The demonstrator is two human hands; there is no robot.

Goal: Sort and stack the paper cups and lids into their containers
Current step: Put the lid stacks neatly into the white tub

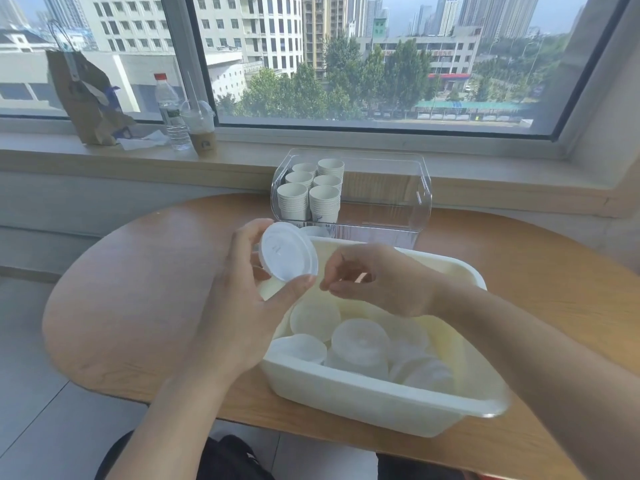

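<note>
My left hand (242,296) grips a small stack of white lids (289,252) between thumb and fingers, held tilted above the near-left corner of the white bin (363,400). My right hand (377,278) hovers just right of the lids over the bin, fingers curled with the tips pinched together; I cannot see anything between them. Several loose white lids (360,344) lie heaped inside the bin. Behind it a clear plastic container (420,199) holds several stacks of white paper cups (310,194) in its left half.
The bin and container sit on a rounded wooden table (138,306) against the windowsill. On the sill at the left stand a brown paper bag (86,98), a water bottle (169,109) and an iced drink cup (201,126). Tiled floor lies to the left.
</note>
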